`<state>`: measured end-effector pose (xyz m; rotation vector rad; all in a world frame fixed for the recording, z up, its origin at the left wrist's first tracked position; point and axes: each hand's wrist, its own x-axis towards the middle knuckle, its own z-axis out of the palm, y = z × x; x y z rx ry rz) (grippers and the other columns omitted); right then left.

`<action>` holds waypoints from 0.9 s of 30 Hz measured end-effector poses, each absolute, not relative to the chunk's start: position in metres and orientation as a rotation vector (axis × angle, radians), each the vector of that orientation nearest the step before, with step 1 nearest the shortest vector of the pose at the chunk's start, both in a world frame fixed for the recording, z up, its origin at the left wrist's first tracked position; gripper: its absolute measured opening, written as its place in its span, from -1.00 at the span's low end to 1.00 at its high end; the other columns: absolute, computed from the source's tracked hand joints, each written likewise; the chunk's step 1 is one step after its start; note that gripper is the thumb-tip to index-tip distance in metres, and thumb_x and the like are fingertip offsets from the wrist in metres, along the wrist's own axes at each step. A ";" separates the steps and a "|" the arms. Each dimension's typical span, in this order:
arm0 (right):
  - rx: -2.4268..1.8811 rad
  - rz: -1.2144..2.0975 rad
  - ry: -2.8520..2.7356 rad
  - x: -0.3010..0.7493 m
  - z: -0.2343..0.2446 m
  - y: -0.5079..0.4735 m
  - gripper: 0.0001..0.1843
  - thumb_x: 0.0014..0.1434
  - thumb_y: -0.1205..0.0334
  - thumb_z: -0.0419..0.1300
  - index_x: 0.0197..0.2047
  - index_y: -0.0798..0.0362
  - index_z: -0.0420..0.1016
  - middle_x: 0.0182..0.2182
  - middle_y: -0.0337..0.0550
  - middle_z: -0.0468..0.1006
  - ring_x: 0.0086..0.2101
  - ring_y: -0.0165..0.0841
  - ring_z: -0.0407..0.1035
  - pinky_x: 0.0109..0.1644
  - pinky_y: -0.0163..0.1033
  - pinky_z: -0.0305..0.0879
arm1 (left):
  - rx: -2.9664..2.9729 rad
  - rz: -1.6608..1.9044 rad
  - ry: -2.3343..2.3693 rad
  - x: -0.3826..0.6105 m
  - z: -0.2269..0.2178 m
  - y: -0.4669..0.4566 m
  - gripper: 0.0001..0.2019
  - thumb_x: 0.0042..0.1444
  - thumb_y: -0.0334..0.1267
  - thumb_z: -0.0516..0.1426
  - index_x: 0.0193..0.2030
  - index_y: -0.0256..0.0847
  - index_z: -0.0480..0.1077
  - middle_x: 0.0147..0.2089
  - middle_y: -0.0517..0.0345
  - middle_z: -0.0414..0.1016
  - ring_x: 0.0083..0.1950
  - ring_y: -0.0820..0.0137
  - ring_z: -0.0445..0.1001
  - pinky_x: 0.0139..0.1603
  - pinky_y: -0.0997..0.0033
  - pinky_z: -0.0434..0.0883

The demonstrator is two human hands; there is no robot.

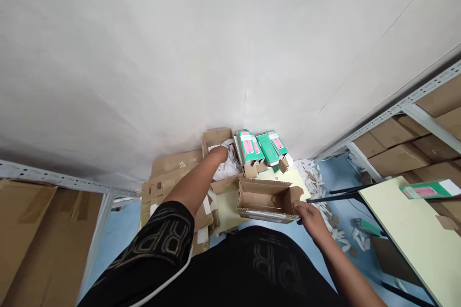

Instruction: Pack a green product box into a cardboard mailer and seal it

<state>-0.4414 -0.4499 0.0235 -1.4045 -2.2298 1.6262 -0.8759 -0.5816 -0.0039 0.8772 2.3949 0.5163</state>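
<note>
An open, empty-looking cardboard box stands in front of my body, tilted slightly. My right hand is closed on its right end. Farther back, my left hand reaches down into another open cardboard box, among white paper strips; its fingers are hidden there. Just right of that box lie several green boxes with pink panels, such as this green box. The pale yellow table shows beneath the box I hold.
Flattened cardboard is stacked to the left. A metal shelf with cartons runs along the right, near a second pale table bearing a green box. Paper scraps litter the blue floor. A white wall rises behind.
</note>
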 end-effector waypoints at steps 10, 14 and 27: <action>-1.405 1.564 -2.238 -0.452 0.022 -0.453 -0.61 0.14 -0.11 0.12 -0.33 0.04 0.55 -0.45 -0.15 0.59 -0.40 -0.23 0.50 -0.39 -0.22 0.45 | 1.315 0.752 2.417 -0.805 0.107 -0.651 -0.54 0.22 -0.16 0.16 0.26 -0.08 0.32 -0.08 0.10 0.58 -0.12 0.22 0.54 -0.09 0.33 0.39; -1.370 1.583 -2.238 -0.458 0.027 -0.455 -0.63 0.13 -0.09 0.13 -0.33 0.04 0.56 -0.46 -0.15 0.58 -0.42 -0.23 0.49 -0.41 -0.22 0.45 | 1.567 0.816 2.036 -0.742 0.126 -0.653 -0.50 0.23 -0.17 0.16 0.32 -0.02 0.26 0.08 0.09 0.57 0.00 0.21 0.57 -0.01 0.31 0.41; -1.464 1.574 -1.946 -0.413 0.050 -0.445 -0.67 0.11 -0.05 0.13 -0.42 0.04 0.49 -0.49 -0.17 0.53 -0.47 -0.29 0.44 -0.43 -0.24 0.41 | 1.658 1.047 1.840 -0.704 0.105 -0.602 -0.71 0.29 -0.07 0.14 0.09 -0.07 0.46 0.17 0.04 0.53 0.20 0.19 0.49 0.20 0.16 0.46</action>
